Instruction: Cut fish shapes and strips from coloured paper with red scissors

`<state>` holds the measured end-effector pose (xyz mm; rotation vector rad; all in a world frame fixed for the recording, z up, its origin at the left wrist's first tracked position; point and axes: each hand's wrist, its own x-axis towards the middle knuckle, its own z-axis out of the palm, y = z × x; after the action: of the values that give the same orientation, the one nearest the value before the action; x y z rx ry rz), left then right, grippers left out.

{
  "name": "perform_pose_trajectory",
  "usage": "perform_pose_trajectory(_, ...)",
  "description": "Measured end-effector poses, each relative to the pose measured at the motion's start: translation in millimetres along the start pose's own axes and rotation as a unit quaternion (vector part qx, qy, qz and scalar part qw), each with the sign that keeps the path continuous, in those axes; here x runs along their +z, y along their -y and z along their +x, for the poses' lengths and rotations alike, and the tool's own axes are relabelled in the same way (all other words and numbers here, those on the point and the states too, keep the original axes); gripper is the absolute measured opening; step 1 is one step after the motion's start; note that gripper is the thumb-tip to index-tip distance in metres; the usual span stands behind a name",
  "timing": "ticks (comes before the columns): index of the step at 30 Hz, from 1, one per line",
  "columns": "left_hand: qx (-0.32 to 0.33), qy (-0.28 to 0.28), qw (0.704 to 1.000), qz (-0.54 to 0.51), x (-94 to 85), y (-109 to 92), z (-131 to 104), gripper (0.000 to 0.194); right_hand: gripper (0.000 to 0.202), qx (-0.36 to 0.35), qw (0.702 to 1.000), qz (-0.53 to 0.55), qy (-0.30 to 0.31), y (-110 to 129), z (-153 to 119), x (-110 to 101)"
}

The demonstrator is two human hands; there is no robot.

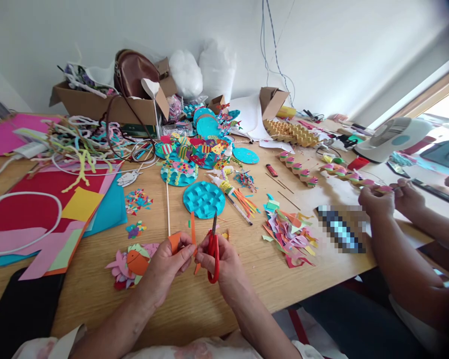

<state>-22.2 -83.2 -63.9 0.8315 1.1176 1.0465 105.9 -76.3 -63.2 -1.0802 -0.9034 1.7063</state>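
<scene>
Between the fingers of my left hand (175,259) is a piece of orange paper (175,241), with a narrow orange strip standing up beside it. My right hand (223,262) grips red-handled scissors (213,257), their blades pointing away from me. The fingertips of both hands meet, or nearly meet, at the paper. Just beyond them lies a round turquoise disc (204,199) covered with curled paper waves. Left of my left hand is a pile of cut paper fish (136,262), an orange one on top. A thin wooden stick (168,209) lies behind my left hand.
Coloured paper sheets (18,209) cover the left side. Paper scraps (290,234) lie at right. Fish-decorated turquoise discs (194,149) sit at the back, near a cardboard box (134,112). A co-worker's hands (392,199) hold a pink-and-gold folded strip (353,177).
</scene>
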Motion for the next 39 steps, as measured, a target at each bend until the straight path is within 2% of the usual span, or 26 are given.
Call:
perform_pose_trajectory(5,0.043,0.026,0.994,0.097,-3.8,-0.5,0.2,0.02,0.025,-0.024,0.998,-0.059,0.022,-1.9,3.6,-4.3)
perform_pose_trajectory(8,0.09,0.033,0.979,0.178,-6.1,-2.4,1.7,0.012,0.025,-0.043,0.991,-0.121,0.04,-3.7,5.6,-7.6)
perform_pose_trajectory(10,0.1,0.026,0.976,0.194,-6.9,-3.4,2.7,0.009,0.026,-0.054,0.985,-0.162,0.034,-3.1,3.8,-8.9)
perform_pose_trajectory(13,0.084,0.004,0.986,0.146,-7.7,-3.1,3.1,0.011,0.022,-0.059,0.962,-0.263,0.032,0.8,-5.0,-10.3)
perform_pose_trajectory(18,0.052,-0.04,0.997,0.043,-7.5,0.8,1.1,0.017,0.023,-0.041,0.916,-0.39,0.079,5.8,-22.8,-11.8)
perform_pose_trajectory(30,0.054,-0.048,0.997,-0.007,-2.1,1.1,-0.4,0.017,0.017,-0.099,0.851,-0.512,0.065,4.5,-21.3,-6.5)
perform_pose_trajectory(39,0.047,-0.053,0.997,0.023,1.8,-7.3,-2.2,0.014,0.018,-0.123,0.83,-0.542,0.05,1.6,-21.4,-10.8)
